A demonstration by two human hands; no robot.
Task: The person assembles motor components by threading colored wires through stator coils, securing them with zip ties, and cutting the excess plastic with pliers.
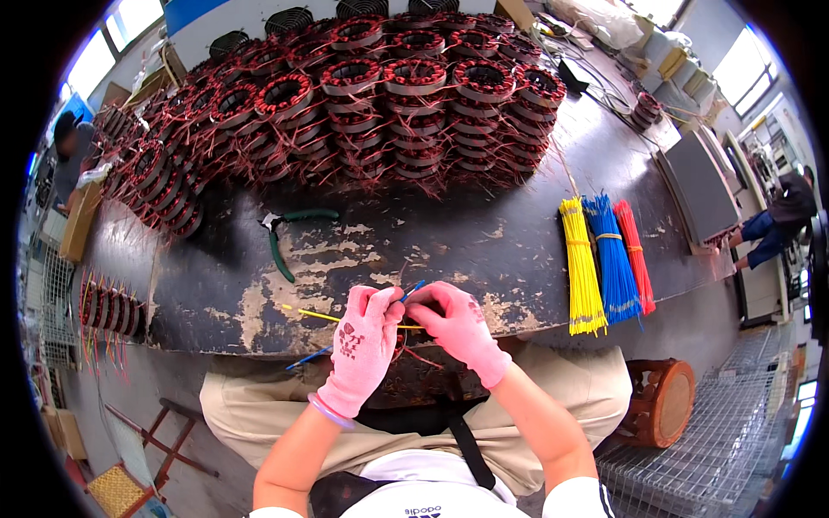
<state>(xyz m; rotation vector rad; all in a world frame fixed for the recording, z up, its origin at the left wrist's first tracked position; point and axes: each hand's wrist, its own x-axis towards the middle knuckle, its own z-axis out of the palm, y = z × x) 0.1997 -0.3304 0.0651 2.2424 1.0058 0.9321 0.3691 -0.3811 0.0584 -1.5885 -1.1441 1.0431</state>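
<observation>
My two hands wear pink gloves and meet near the table's front edge. My left hand (356,341) is closed, its thumb and fingertips pinching a blue wire (309,357) whose ends show on both sides of the hand. Close beside it, my right hand (458,326) is closed too, fingertips at the upper end of the same blue wire. A yellow wire (311,314) runs beneath the left hand, with a short piece emerging near the right fingers. Below the fingertips, red wires (423,357) stick out from a small part mostly hidden by the hands.
Green-handled cutters (281,229) lie open beyond my hands. Yellow (581,268), blue (613,259) and red wire bundles (635,259) lie at the right. Stacks of wire-wound stators (414,104) fill the table's back. More stators (110,311) stand at the left edge. Two people are farther off.
</observation>
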